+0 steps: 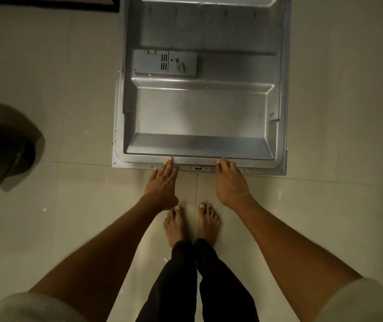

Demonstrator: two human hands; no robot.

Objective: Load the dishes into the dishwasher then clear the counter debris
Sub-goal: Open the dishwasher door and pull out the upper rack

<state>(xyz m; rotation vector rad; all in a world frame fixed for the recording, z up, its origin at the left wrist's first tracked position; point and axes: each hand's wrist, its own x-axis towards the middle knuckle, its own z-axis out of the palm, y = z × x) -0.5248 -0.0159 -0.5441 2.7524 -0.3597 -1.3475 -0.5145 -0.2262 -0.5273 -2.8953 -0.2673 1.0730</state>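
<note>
Over the tiled floor [69, 205], both flat-fingered hands, left hand [163, 182] and right hand [231, 180], touch the lowered dishwasher door [199, 117].

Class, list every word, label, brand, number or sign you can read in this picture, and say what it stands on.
None can be read.
Grey plastic detergent dispenser on the open stainless steel dishwasher door: small marks beside its round dial, too blurred to read.
Small latch fitting on the door's front edge: no legible text.

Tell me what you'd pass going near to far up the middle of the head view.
Bare feet on the pale tiled floor → left hand and right hand at the open steel dishwasher door's edge → grey detergent dispenser with round knob.
</note>
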